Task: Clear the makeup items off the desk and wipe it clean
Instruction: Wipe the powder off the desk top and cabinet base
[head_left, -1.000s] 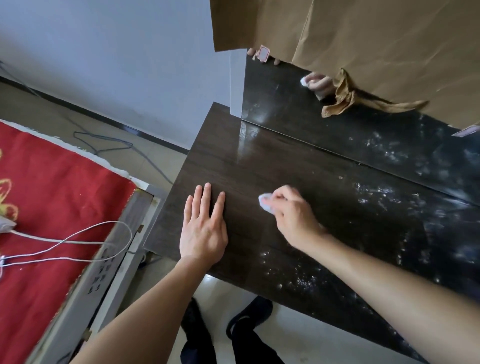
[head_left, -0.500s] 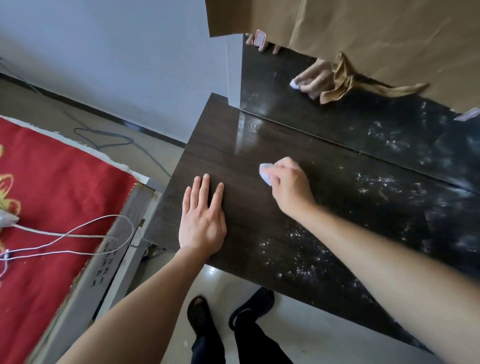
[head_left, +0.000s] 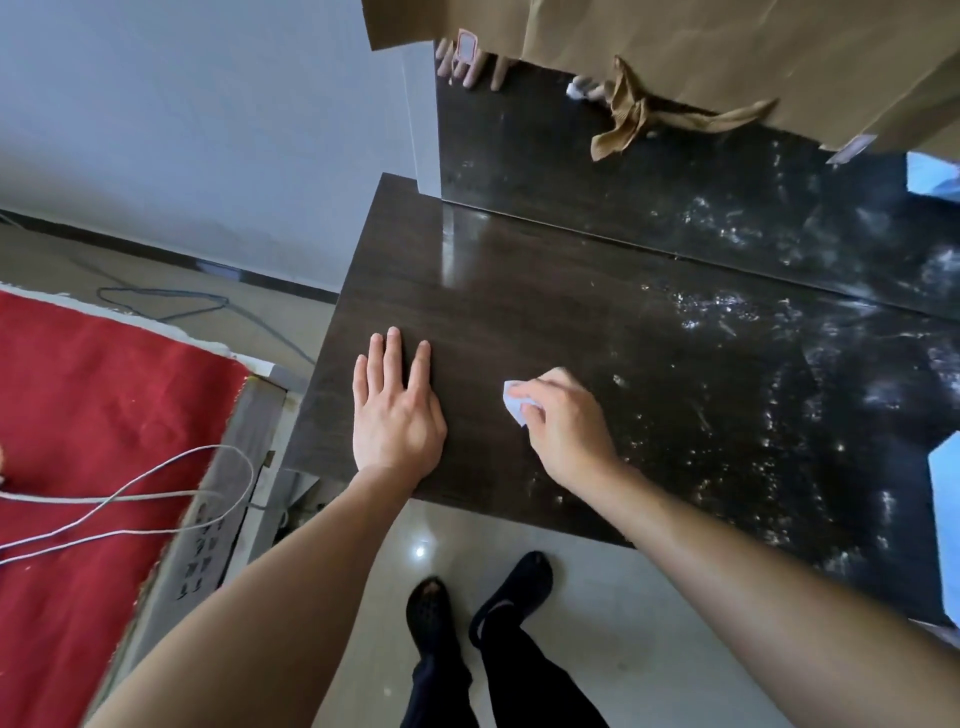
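Midway through wiping: left hand (head_left: 397, 415) spread flat on surface (head_left: 467, 291), right hand (head_left: 566, 421) pinching white tissue (head_left: 514, 401), powdery specks (head_left: 779, 441) rightward yet to clear.

White cables (head_left: 52, 500) cross red cloth (head_left: 104, 389); brown paper (head_left: 727, 52) hangs above.

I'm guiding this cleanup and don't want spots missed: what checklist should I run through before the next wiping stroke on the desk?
1. Wipe in grip: ok, the right hand pinches the white wipe.
2. Bracing: ok, the left hand lies flat on the desk, fingers straight.
3. Area by the left hand: ok, no specks show there.
4. Right part of the desk: not ok, white specks cover it.
5. Desk cleared: cannot tell, a light blue thing sits at the picture's right edge, cut off.
6. Wipe's working face: cannot tell, hidden under the fingers.
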